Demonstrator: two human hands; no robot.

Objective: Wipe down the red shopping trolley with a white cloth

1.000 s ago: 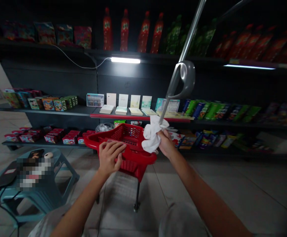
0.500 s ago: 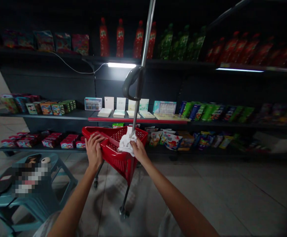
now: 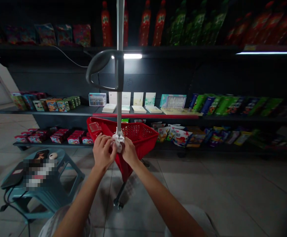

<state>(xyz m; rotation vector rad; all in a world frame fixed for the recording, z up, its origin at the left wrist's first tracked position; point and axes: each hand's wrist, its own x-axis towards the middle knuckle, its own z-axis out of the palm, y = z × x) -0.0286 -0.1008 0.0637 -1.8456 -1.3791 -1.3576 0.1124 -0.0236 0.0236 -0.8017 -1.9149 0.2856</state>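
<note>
A white cloth (image 3: 118,140) is bunched tightly around the thin metal pole (image 3: 119,110) of a red shopping basket trolley. Both hands meet there. My left hand (image 3: 102,153) pinches the cloth from the left, and my right hand (image 3: 130,152) grips it from the right. Higher on the pole sits a curved grey handle (image 3: 101,69). Just behind and below my hands is the red plastic basket (image 3: 143,140), its mesh wall facing me. Its lower end is partly hidden by my hands and forearms.
Dark store shelves hold cards, boxes, snack bags and red and green bottles ahead. A teal plastic stool (image 3: 47,184) with a dark tablet, a blurred object and a cable stands at my left. A tiled floor (image 3: 207,187) spreads around the trolley.
My left hand has left the basket rim and joined the cloth on the pole. The cloth is bunched tighter, and the trolley has swung upright, its handle now pointing left.
</note>
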